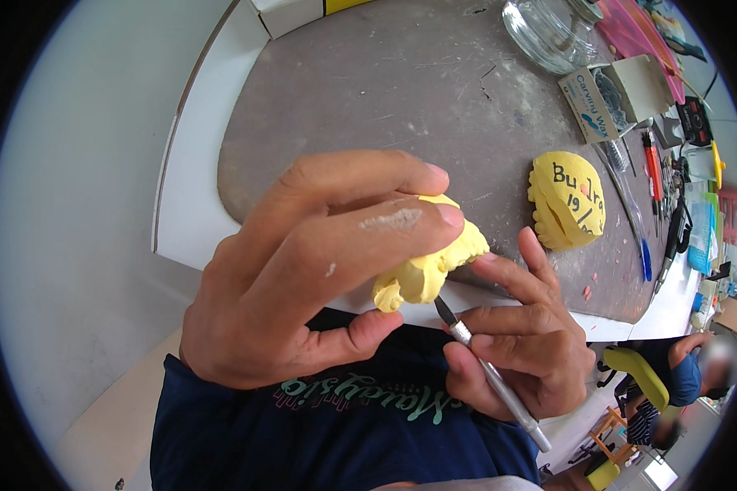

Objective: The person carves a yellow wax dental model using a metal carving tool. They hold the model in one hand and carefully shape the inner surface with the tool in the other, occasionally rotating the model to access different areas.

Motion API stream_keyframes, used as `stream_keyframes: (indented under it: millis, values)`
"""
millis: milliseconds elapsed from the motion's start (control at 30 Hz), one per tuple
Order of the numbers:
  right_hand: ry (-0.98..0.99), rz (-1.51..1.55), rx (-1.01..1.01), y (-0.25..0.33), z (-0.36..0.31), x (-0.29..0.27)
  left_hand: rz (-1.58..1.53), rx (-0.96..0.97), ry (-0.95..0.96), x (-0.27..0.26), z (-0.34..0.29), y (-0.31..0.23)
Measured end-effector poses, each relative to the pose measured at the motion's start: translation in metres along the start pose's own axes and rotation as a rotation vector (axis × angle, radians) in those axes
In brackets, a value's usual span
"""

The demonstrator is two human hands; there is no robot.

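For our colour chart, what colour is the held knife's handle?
Silver handle, best seen in head view.

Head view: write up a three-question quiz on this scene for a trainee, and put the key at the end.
1. Which hand holds the silver-handled tool?
2. True or false: the yellow block with black writing lies on the grey mat.
3. Choose one. The left hand holds:
A. a blue pen
B. a lumpy yellow piece
C. a glass jar

Key:
1. The right hand.
2. True.
3. B.
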State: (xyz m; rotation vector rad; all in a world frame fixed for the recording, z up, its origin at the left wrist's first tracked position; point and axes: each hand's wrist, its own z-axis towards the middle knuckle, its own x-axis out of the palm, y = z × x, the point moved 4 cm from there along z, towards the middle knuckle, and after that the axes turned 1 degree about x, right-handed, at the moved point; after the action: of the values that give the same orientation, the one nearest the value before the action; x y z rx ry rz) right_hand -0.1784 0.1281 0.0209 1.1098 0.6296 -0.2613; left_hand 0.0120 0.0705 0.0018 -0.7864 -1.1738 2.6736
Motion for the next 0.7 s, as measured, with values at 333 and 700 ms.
stream_keyframes:
  millis: [333, 700]
  values:
    - [0.023, -0.007, 0.013, 0.0006, 0.0002, -0.0004, 0.032, 0.019, -0.008, 0.0008, -0.0007, 0.0015]
    - [0.027, -0.024, 0.008, 0.0015, 0.0010, -0.0004, 0.035, 0.024, -0.010, 0.0007, 0.0002, 0.0002]
